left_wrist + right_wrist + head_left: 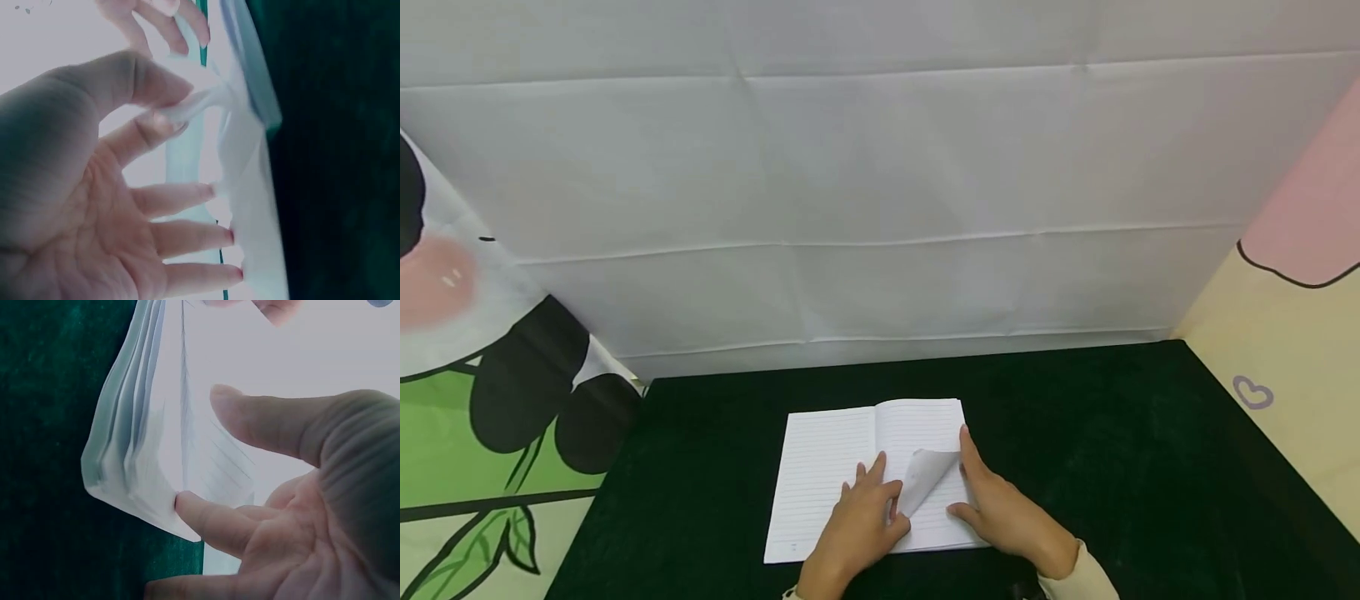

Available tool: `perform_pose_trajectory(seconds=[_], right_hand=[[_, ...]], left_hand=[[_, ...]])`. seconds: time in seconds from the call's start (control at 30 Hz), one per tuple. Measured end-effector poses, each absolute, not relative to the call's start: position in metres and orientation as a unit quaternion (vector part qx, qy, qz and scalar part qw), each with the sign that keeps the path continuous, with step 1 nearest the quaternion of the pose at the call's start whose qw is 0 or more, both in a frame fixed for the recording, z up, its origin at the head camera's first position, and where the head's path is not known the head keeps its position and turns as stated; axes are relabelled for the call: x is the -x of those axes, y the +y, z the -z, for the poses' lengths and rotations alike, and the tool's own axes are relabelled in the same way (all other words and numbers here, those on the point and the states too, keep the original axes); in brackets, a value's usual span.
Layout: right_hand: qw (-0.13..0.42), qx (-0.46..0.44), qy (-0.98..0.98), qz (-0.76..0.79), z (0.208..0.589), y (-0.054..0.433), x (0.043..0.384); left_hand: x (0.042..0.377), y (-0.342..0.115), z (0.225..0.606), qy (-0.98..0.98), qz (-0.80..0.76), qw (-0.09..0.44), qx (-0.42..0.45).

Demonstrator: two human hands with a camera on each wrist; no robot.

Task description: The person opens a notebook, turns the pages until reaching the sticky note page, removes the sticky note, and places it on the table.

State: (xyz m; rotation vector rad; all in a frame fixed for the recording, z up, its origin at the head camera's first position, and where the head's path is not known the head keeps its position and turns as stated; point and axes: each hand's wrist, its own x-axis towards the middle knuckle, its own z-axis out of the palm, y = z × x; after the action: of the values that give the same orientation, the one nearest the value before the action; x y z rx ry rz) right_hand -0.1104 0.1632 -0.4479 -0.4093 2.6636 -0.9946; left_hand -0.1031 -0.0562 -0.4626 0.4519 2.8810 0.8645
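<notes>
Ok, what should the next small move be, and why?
Probably draw the lifted page a little to the left with the left hand: that hand pinches it, and the sheet is curled only partway over the open notebook. The right hand, at the right edge, could steady the rest.

Table [1120, 450] free beside notebook [823, 467] — raised page [927, 473] blocking, backdrop [880, 167] behind

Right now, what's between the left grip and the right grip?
A curled-over page, and beside it some lined paper of the book. The head view shows both between the left grip and the right grip.
</notes>
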Motion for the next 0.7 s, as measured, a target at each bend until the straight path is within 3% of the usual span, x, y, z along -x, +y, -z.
perform_pose_trajectory(seconds=[0.43, 0.7], right_hand=[[0.174, 0.154, 0.920, 0.315, 0.449, 0.163, 0.113], [0.185, 0.181, 0.916, 0.305, 0.451, 0.165, 0.114]], left_hand=[[0.109, -0.055, 0.462, 0.962, -0.261, 0.027, -0.071], [0.115, -0.062, 0.463, 0.965, -0.261, -0.019, -0.028]])
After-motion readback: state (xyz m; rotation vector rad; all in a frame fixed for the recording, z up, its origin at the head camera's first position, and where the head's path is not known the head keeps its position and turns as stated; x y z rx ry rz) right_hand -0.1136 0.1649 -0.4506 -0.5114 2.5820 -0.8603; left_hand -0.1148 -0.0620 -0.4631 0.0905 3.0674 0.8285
